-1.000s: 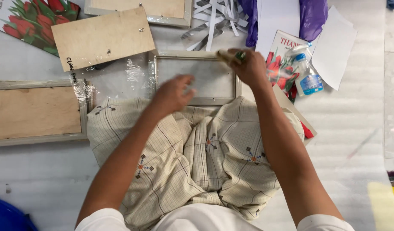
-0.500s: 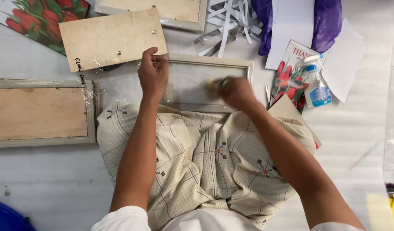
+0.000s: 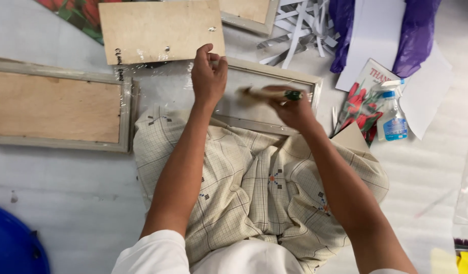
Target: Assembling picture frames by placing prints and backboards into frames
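A small pale picture frame (image 3: 277, 71) lies in front of me, its near edge resting on the checked cloth (image 3: 254, 187) over my lap. My left hand (image 3: 208, 76) grips the frame's far left corner, fingers curled over the rim. My right hand (image 3: 295, 109) hovers over the frame's glass and holds a thin tool (image 3: 267, 94) with a green end. The tool is blurred by motion, and I cannot make out what kind it is.
A loose wooden board (image 3: 157, 28) lies beyond the frame and a larger wood-backed frame (image 3: 56, 106) to the left. On the right are a flower-print card (image 3: 363, 96), a small spray bottle (image 3: 394, 116), white paper strips (image 3: 300, 25) and a purple bag (image 3: 416, 30). A blue tub (image 3: 10, 243) sits at the lower left.
My left hand moved from the frame's near side up to its far left corner. My right hand brought the tool from the far right corner toward the middle of the glass.
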